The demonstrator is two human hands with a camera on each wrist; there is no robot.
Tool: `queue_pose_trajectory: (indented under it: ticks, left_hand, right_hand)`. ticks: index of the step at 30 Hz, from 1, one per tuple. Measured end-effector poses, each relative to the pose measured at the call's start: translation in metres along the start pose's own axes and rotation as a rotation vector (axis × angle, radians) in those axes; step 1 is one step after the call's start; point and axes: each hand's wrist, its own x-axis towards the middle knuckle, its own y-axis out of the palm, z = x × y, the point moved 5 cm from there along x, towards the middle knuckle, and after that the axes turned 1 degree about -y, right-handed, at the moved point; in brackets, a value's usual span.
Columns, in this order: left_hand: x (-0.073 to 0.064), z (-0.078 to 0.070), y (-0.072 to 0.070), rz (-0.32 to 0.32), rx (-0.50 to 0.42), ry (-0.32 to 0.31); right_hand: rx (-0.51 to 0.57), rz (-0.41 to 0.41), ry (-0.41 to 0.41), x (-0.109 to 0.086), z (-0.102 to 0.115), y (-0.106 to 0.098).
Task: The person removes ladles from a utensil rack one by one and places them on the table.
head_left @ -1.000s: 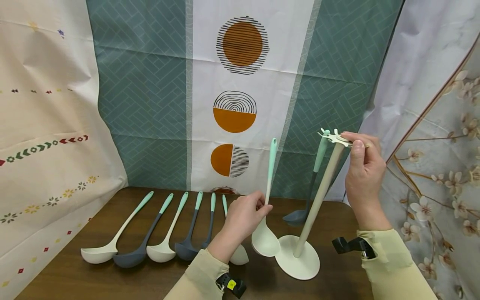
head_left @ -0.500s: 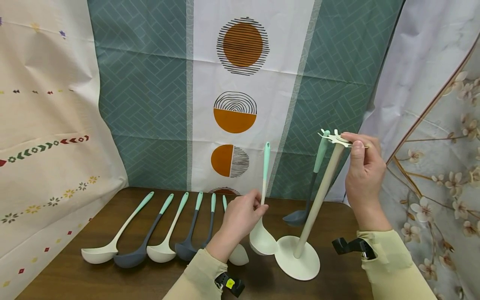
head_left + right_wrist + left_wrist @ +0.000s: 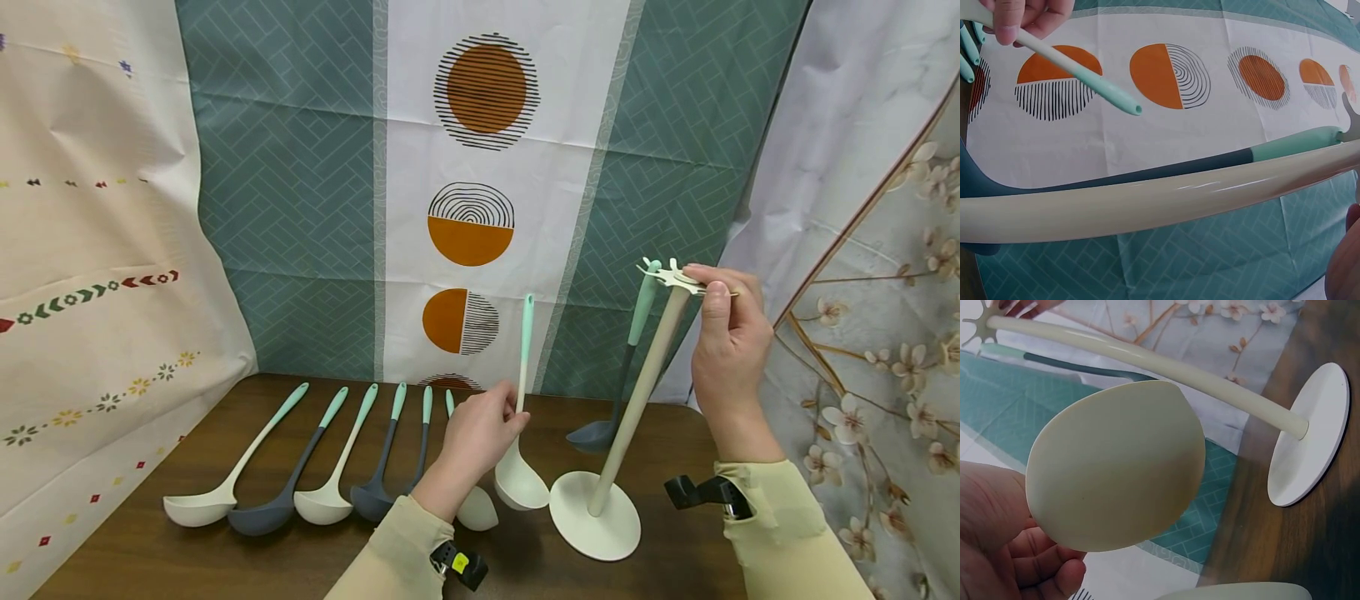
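Observation:
My left hand (image 3: 480,427) pinches the shaft of a cream ladle (image 3: 522,482) with a mint handle. The ladle stands nearly upright, its bowl low and just left of the round base of a cream utensil stand (image 3: 639,392). In the left wrist view the underside of that bowl (image 3: 1116,469) fills the middle. My right hand (image 3: 729,354) grips the stand's hooked top plate between thumb and fingers. From a hook on the far side hangs a dark blue ladle (image 3: 622,375), its shaft partly behind the pole in the right wrist view.
On the brown table (image 3: 360,567) lies a row of cream and dark blue ladles with mint handles, among them a cream ladle (image 3: 202,507) at the far left. My left hand partly covers the rightmost one (image 3: 477,510). Patterned cloth (image 3: 300,208) hangs behind and at both sides.
My left hand has shifted slightly left with the cream ladle, whose handle top has dropped and whose bowl has drawn away from the stand's base. My right hand and the stand are unmoved.

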Motion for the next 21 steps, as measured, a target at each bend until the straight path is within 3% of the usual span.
queue_pose_trajectory:
  ticks: [9, 21]
  left_hand:
    - [0.001, 0.012, 0.004, 0.022, 0.042, -0.079]
    - [0.002, 0.021, 0.008, 0.056, 0.047, -0.093]
  right_hand:
    - [-0.005, 0.012, 0.007, -0.001, -0.002, -0.001]
    - [-0.008, 0.008, -0.001, 0.0, -0.001, -0.001]
